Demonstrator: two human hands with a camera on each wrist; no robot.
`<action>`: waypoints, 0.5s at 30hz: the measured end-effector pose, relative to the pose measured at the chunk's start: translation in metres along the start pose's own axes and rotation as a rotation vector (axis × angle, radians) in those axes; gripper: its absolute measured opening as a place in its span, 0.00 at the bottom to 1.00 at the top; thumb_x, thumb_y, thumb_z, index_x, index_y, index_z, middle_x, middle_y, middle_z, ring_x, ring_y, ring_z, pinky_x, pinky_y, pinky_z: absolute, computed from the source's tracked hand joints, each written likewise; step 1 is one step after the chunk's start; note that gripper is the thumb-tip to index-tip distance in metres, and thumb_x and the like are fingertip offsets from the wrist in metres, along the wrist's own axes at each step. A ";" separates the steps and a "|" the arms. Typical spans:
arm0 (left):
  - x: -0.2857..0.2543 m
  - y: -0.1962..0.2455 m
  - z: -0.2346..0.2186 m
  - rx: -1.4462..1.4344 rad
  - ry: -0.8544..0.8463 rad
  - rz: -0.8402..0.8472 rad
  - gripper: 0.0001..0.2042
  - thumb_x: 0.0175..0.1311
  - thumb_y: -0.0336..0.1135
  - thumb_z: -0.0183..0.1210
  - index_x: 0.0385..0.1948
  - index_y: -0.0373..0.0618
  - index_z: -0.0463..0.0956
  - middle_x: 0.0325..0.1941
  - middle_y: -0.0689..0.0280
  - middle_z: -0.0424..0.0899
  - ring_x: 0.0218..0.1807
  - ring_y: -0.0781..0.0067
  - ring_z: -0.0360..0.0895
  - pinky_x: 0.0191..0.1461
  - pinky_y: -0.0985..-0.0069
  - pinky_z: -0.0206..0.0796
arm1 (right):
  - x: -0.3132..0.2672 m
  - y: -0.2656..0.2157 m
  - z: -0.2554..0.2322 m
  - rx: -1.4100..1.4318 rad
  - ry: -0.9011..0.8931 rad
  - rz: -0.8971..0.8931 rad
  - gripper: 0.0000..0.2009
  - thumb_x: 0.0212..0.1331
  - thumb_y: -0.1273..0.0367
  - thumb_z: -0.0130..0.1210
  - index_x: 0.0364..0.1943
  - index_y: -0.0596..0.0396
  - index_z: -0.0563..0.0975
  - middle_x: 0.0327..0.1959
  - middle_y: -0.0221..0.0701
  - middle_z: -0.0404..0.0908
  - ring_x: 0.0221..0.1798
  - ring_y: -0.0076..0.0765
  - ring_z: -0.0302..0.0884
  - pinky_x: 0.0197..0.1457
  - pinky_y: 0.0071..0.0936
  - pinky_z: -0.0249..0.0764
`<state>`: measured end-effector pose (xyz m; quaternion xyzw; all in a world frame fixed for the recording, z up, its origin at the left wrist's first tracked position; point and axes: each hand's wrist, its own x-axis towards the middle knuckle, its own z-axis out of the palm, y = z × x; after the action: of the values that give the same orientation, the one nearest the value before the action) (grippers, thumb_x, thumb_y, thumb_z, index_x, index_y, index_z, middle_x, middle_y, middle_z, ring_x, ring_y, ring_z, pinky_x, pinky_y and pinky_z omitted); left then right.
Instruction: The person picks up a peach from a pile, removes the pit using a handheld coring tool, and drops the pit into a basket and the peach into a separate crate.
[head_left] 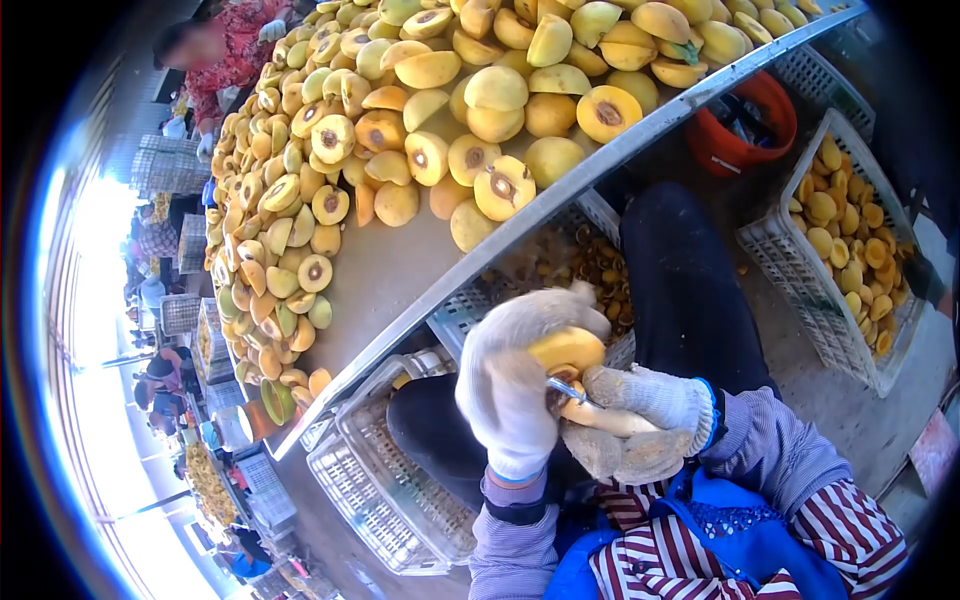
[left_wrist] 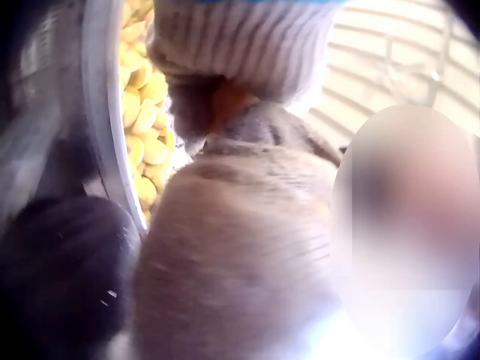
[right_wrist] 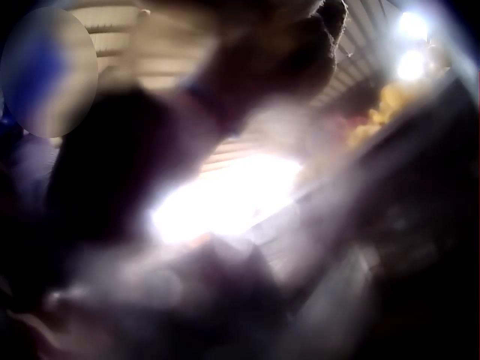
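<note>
In the head view the gloved left hand (head_left: 515, 380) curls round a yellow halved fruit (head_left: 568, 348), cut side turned toward the other hand. My gloved right hand (head_left: 645, 420) grips a tool with a pale handle (head_left: 615, 418); its curved metal end meets the fruit's brown centre. Both hands are above the lap, just off the table's metal edge. In the left wrist view a blurred glove (left_wrist: 232, 255) fills the middle, and the fruit's hold is hidden. The right wrist view is too blurred to show the tool.
Halved fruits (head_left: 495, 105) are heaped on the metal table (head_left: 385, 275). A crate of fruit halves (head_left: 850, 340) and a red bucket (head_left: 730, 150) stand at the right. Below the table edge are an empty-looking white crate (head_left: 385, 490) and a crate of brown scraps (head_left: 600, 275). Other people work at the left.
</note>
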<state>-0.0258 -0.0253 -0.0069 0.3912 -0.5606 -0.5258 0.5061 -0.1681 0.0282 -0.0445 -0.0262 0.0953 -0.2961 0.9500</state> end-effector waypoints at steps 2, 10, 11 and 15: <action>0.000 0.005 0.004 -0.212 0.002 -0.253 0.27 0.73 0.54 0.46 0.49 0.33 0.73 0.43 0.50 0.84 0.39 0.60 0.85 0.45 0.72 0.77 | -0.001 -0.001 0.006 -0.007 0.002 -0.021 0.27 0.70 0.47 0.44 0.31 0.61 0.75 0.10 0.23 0.69 0.05 0.16 0.59 0.08 0.13 0.59; -0.018 0.000 -0.054 -0.132 0.482 -0.191 0.21 0.73 0.49 0.49 0.47 0.35 0.75 0.45 0.49 0.82 0.42 0.61 0.83 0.49 0.67 0.78 | 0.003 -0.010 -0.007 -0.243 -0.060 0.019 0.26 0.68 0.48 0.48 0.36 0.61 0.77 0.24 0.33 0.76 0.19 0.21 0.71 0.17 0.15 0.64; -0.025 0.007 -0.084 -0.040 0.572 -0.129 0.18 0.73 0.45 0.52 0.46 0.35 0.77 0.47 0.49 0.82 0.45 0.59 0.82 0.50 0.64 0.77 | 0.002 -0.014 -0.006 -0.280 -0.037 -0.001 0.26 0.69 0.48 0.48 0.35 0.61 0.77 0.21 0.32 0.75 0.17 0.20 0.69 0.14 0.14 0.61; -0.016 0.004 -0.137 1.267 0.560 0.132 0.10 0.66 0.31 0.58 0.45 0.39 0.80 0.54 0.53 0.80 0.55 0.58 0.78 0.56 0.65 0.73 | 0.004 -0.029 0.012 -0.386 0.140 0.143 0.25 0.71 0.49 0.44 0.33 0.59 0.77 0.11 0.27 0.68 0.10 0.20 0.62 0.09 0.17 0.55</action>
<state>0.1121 -0.0355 -0.0147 0.6972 -0.6304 0.0554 0.3367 -0.1790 0.0017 -0.0301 -0.1802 0.2175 -0.2054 0.9370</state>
